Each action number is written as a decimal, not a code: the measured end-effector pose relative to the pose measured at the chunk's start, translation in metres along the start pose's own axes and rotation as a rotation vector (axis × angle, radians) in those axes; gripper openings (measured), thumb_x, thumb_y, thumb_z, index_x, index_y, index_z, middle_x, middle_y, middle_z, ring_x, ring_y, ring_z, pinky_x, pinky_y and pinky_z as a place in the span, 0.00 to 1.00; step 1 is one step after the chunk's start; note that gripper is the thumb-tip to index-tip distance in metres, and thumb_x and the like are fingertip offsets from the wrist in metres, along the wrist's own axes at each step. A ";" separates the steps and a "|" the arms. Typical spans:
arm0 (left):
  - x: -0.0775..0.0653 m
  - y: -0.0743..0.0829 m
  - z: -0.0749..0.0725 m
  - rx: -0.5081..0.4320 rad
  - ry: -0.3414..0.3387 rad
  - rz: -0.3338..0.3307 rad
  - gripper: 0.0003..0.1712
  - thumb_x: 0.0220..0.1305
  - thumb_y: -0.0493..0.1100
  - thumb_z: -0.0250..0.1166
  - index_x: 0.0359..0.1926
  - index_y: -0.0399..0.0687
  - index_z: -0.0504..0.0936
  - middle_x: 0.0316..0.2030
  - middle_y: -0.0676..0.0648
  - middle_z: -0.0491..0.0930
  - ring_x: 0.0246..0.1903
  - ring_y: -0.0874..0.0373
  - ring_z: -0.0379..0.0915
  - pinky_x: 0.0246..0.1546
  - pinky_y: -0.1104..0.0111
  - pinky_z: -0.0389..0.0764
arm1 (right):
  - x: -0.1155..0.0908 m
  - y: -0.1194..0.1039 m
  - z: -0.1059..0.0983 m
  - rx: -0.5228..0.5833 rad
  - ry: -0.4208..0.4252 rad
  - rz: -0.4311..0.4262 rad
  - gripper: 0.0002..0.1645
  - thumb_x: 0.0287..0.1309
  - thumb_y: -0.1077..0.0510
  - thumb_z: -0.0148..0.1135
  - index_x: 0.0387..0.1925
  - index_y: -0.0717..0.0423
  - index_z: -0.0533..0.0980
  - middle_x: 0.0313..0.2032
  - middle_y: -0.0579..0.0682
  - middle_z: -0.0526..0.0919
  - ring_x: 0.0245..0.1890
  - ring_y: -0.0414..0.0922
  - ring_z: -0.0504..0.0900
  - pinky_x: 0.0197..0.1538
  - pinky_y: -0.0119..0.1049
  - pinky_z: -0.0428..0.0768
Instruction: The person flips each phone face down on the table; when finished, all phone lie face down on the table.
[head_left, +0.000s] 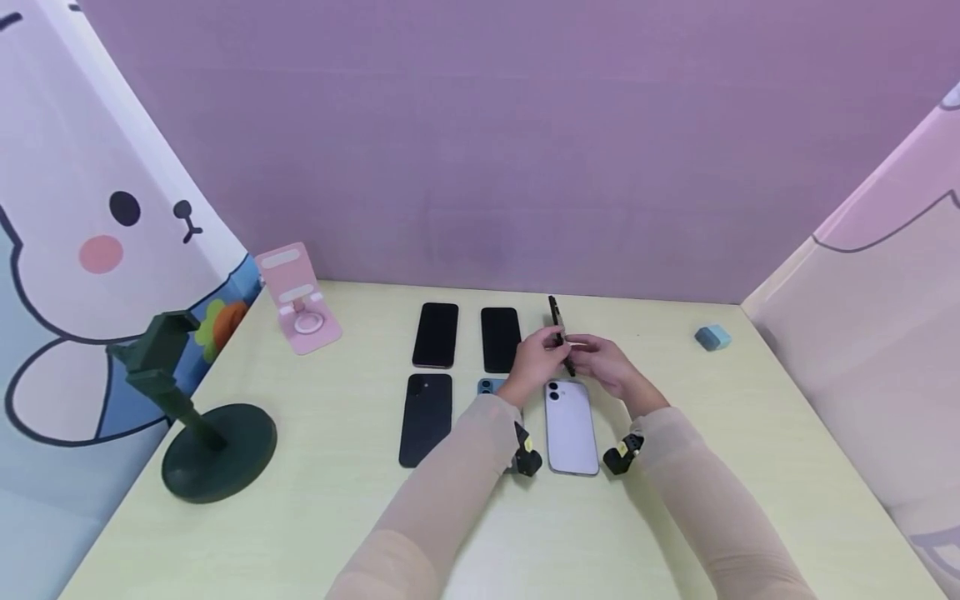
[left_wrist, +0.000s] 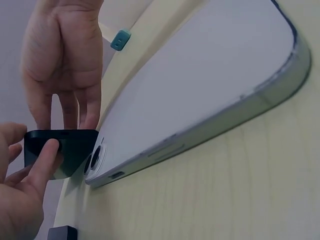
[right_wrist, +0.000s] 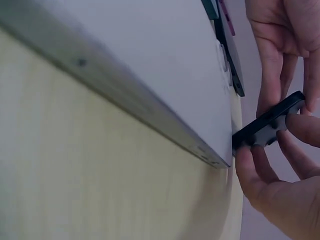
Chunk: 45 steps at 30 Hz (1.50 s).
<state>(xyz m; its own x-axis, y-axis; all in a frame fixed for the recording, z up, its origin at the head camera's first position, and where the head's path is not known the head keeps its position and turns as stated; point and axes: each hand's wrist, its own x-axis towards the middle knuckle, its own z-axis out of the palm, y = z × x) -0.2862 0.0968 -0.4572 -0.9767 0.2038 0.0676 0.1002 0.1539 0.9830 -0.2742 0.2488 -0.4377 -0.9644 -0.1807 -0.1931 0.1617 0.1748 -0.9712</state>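
Observation:
A dark phone (head_left: 556, 312) is held up on edge just beyond the lavender phone (head_left: 572, 429). My left hand (head_left: 537, 360) grips its left side, a finger lying against the dark face (left_wrist: 75, 155) in the left wrist view. From the other side my right hand (head_left: 606, 363) holds it too, fingers and thumb along its edge (right_wrist: 270, 122) in the right wrist view. A blue phone (head_left: 491, 386) lies mostly hidden under my left forearm. Two black phones (head_left: 435, 335) (head_left: 500, 337) lie in the back row, and another black phone (head_left: 425, 421) lies in front.
A pink folding phone stand (head_left: 300, 300) is at the back left of the pale table (head_left: 322, 533). A dark green stand (head_left: 221, 454) with a round base stands at the left edge. A small blue block (head_left: 712, 337) sits at the back right.

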 end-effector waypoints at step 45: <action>-0.004 -0.001 -0.016 0.611 -0.037 0.030 0.17 0.64 0.38 0.66 0.53 0.38 0.82 0.47 0.42 0.79 0.52 0.51 0.72 0.52 0.67 0.74 | 0.009 0.000 0.001 -0.518 0.194 0.094 0.25 0.61 0.67 0.62 0.60 0.66 0.73 0.52 0.66 0.74 0.46 0.56 0.76 0.44 0.42 0.77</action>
<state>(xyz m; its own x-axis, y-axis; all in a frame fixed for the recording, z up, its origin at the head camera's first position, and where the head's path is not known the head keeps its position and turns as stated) -0.2851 0.0801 -0.4561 -0.9656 0.2481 0.0772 0.2290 0.6720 0.7043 -0.2832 0.2466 -0.4396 -0.9795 0.0319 -0.1990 0.1726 0.6428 -0.7464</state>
